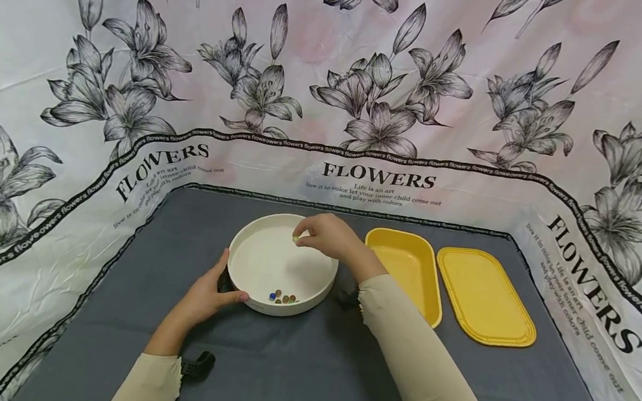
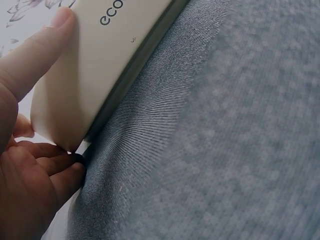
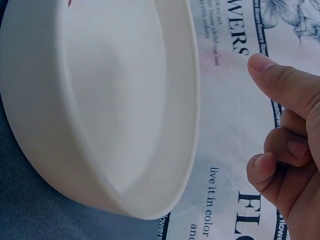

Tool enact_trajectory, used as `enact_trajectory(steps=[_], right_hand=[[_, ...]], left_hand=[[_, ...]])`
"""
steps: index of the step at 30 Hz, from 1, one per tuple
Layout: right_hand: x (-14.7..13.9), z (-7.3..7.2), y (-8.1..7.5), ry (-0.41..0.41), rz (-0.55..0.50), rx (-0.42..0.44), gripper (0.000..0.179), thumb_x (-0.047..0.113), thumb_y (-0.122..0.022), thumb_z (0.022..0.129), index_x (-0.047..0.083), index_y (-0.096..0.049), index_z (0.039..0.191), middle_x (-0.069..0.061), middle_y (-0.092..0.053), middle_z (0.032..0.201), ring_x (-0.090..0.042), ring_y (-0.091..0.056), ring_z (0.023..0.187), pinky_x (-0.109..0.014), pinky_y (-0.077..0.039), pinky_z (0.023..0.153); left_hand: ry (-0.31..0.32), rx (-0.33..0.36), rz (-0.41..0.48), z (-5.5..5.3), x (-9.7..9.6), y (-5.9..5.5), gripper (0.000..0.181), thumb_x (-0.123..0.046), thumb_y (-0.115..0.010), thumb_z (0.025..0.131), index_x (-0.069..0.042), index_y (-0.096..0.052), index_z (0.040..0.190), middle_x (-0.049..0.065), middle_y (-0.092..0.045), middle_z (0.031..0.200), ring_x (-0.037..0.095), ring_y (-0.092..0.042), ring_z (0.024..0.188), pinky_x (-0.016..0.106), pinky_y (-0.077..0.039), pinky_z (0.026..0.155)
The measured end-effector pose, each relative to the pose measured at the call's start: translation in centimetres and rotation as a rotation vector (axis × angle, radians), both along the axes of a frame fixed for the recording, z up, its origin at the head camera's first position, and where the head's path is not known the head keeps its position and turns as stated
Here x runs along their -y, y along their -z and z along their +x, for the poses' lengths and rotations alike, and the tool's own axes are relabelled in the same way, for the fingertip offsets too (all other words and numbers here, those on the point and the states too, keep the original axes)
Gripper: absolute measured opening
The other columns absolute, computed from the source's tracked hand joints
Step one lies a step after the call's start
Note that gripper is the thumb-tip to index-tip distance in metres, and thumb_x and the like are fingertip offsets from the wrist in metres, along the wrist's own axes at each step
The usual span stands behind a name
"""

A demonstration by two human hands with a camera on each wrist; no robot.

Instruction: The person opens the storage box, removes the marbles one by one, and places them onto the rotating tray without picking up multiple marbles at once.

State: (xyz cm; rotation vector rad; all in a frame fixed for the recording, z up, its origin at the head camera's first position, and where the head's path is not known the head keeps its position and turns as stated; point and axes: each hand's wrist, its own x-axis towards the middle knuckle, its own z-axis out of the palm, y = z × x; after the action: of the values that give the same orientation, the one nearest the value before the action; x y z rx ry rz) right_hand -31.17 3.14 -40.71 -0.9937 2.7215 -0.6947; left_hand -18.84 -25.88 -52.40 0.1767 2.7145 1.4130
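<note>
A round white dish [image 1: 264,256] with a low wall sits on the grey cloth, and several small glass marbles [image 1: 286,299] lie together inside it at the near side. My left hand [image 1: 201,299] holds the dish at its near left, thumb on the wall; in the left wrist view its fingers [image 2: 67,167] reach to the bottom edge. Over the far right part of the dish, my right hand [image 1: 330,236] pinches a small yellowish marble [image 1: 295,239] between thumb and fingertips. In the right wrist view that marble is hidden, and the thumb [image 3: 280,82] shows beside the rim.
Right of the dish stands a deep yellow tray [image 1: 407,259], partly behind the right forearm. A flat yellow lid or shallow tray [image 1: 484,297] lies beyond it. A flower-printed sheet [image 1: 385,123] rises behind the grey cloth [image 1: 277,375].
</note>
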Motion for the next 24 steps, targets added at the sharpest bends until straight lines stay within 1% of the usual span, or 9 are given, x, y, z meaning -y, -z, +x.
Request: enact_trajectory(steps=[3,6,10,17,22,24], right_hand=[[0.6,-0.5,0.5,-0.020,0.007,0.022,0.019,0.029,-0.073,0.098,0.022,-0.078,0.114,0.008,-0.075,0.107,-0.009,-0.065,0.088,-0.031,-0.056,0.079],[1.0,-0.9,0.9,-0.030,0.015,0.037,0.020,0.029,-0.073,0.097,0.022,-0.078,0.115,0.009,-0.075,0.107,-0.009,-0.066,0.090,-0.031,-0.056,0.081],[1.4,-1.6,1.2,-0.051,0.017,0.063,0.022,0.028,-0.074,0.097,0.020,-0.078,0.117,0.010,-0.073,0.106,-0.012,-0.064,0.091,-0.032,-0.056,0.082],[1.8,-2.7,1.4,-0.069,0.003,0.110,0.024,0.026,-0.074,0.097,0.016,-0.078,0.119,0.008,-0.071,0.101,-0.017,-0.060,0.087,-0.031,-0.054,0.077],[2.1,-3.1,1.7,-0.087,0.001,0.137,0.024,0.023,-0.075,0.096,0.015,-0.078,0.119,0.005,-0.069,0.095,-0.017,-0.057,0.083,-0.030,-0.051,0.072],[2.3,-3.3,1.8,-0.093,0.000,0.144,0.023,0.022,-0.075,0.096,0.014,-0.078,0.118,0.004,-0.068,0.092,-0.017,-0.056,0.081,-0.029,-0.050,0.069]], left_hand=[[0.000,-0.004,0.000,0.1,0.2,0.1,0.129,-0.049,-0.085,0.080,-0.015,0.005,0.165,0.014,-0.002,0.172,0.038,-0.011,0.157,0.061,-0.019,0.123],[0.002,-0.010,0.001,0.2,0.2,0.2,0.129,-0.049,-0.085,0.081,-0.011,0.005,0.165,0.014,-0.002,0.172,0.037,-0.012,0.157,0.061,-0.019,0.123],[0.004,-0.013,0.001,0.2,0.2,0.1,0.129,-0.048,-0.085,0.081,-0.011,0.005,0.165,0.014,-0.002,0.172,0.037,-0.014,0.157,0.060,-0.019,0.123],[0.010,-0.017,0.009,0.0,0.3,0.1,0.128,-0.049,-0.084,0.082,-0.012,0.006,0.165,0.014,-0.001,0.172,0.037,-0.018,0.156,0.059,-0.022,0.123],[0.018,-0.009,0.024,0.0,0.2,0.3,0.127,-0.045,-0.085,0.083,-0.013,0.007,0.165,0.013,0.000,0.172,0.036,-0.019,0.156,0.057,-0.024,0.123],[0.023,-0.017,0.022,-0.1,0.1,0.3,0.127,-0.045,-0.084,0.083,-0.014,0.008,0.165,0.014,0.000,0.172,0.037,-0.019,0.156,0.058,-0.024,0.122]])
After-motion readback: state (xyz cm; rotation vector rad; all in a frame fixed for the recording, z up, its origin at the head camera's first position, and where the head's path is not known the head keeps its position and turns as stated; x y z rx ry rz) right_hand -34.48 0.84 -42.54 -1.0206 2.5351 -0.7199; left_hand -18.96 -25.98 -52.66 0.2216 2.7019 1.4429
